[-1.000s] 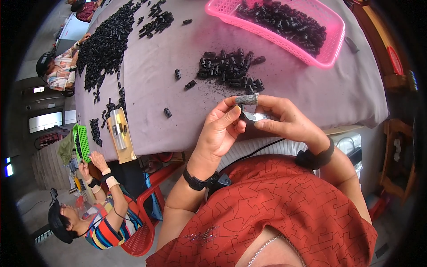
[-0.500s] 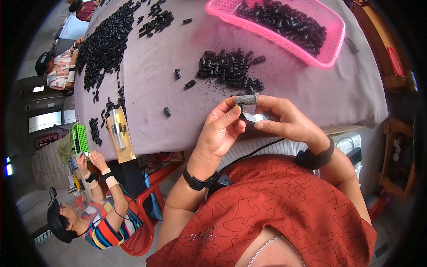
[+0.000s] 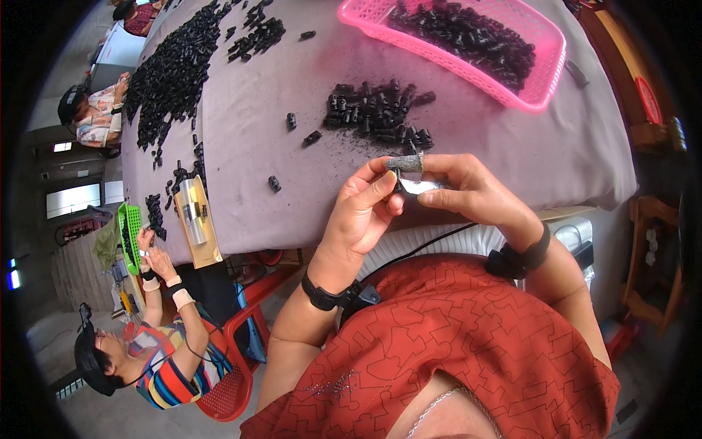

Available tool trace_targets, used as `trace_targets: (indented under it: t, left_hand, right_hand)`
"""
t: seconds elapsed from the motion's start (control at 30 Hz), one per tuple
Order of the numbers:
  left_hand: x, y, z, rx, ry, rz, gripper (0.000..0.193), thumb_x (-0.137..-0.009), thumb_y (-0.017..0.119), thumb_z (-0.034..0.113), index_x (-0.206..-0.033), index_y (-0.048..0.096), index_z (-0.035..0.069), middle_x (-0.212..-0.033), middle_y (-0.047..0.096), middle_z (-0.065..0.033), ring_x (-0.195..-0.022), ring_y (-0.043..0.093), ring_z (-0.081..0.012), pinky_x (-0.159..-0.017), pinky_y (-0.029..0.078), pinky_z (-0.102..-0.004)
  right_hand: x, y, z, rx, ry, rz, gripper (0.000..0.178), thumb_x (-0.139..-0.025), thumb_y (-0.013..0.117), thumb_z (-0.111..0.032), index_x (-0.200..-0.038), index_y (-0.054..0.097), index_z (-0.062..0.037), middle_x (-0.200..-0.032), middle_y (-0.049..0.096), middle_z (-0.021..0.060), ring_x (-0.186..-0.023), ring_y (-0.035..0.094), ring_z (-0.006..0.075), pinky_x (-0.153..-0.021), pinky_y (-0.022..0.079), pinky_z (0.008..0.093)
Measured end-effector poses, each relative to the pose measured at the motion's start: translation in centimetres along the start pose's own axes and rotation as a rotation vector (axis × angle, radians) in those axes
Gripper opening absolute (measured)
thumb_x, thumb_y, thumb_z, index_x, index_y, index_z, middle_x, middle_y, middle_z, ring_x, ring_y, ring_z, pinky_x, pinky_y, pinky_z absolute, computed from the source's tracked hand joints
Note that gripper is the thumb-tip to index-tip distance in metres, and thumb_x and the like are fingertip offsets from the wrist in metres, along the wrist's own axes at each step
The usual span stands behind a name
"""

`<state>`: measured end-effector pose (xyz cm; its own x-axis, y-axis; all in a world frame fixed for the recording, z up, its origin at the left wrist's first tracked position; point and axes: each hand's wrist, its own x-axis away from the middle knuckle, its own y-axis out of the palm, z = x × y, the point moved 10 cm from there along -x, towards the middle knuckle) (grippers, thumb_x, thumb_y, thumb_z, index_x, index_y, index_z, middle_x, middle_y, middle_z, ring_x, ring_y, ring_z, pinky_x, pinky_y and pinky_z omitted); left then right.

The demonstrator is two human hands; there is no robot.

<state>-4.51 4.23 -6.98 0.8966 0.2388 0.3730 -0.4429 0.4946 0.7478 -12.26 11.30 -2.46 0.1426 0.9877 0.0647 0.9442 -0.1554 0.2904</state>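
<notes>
My left hand [image 3: 363,208] is closed, thumb and forefinger pinching a small black cylindrical part [image 3: 398,178] that is mostly hidden. My right hand [image 3: 475,194] meets it from the other side. Between its thumb and fingers is a shiny flat metal blade [image 3: 420,187], its edge close against the black part. A rough grey sleeve [image 3: 404,163] covers the tip of my right forefinger, just above the blade. Directly beyond my hands lies a pile of small black parts [image 3: 376,110], with dark crumbs scattered around it.
A pink basket [image 3: 446,60] of black parts stands at the far right of the grey-covered table [image 3: 248,146]. More black parts [image 3: 172,69] are heaped at left, near a clear tube on a tan tray [image 3: 208,233]. Co-workers sit along the left side, one beside a green basket [image 3: 129,235].
The blade in my right hand has tilted slightly against the black part; both my hands stay in nearly the same place. The nearest co-worker's hands have shifted by the green basket.
</notes>
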Motion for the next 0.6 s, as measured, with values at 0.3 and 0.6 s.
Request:
trace_targets:
  t: [0.3,0.6]
  left_hand:
    - [-0.02,-0.12,0.02,0.037,0.007,0.026,0.025,-0.089,0.067,0.009,-0.112,0.058,0.006,-0.089,0.063,-0.0028,-0.066,0.059,-0.0109,-0.06,0.051,-0.0229]
    - [-0.53,0.58,-0.01,0.036,-0.016,0.004,0.027,-0.089,0.067,0.008,-0.114,0.058,0.007,-0.091,0.062,-0.0028,-0.067,0.057,-0.0101,-0.06,0.05,-0.0224]
  right_hand:
    - [0.36,0.61,-0.7,-0.082,0.03,-0.034,0.043,-0.091,0.063,-0.013,-0.131,0.052,0.0003,-0.085,0.054,-0.0059,-0.075,0.043,0.0021,-0.064,0.036,0.0193]
    - [0.22,-0.04,-0.77,-0.07,0.038,-0.017,0.043,-0.092,0.063,-0.015,-0.131,0.052,-0.0007,-0.085,0.054,-0.0061,-0.073,0.042,0.0016,-0.062,0.034,0.018]
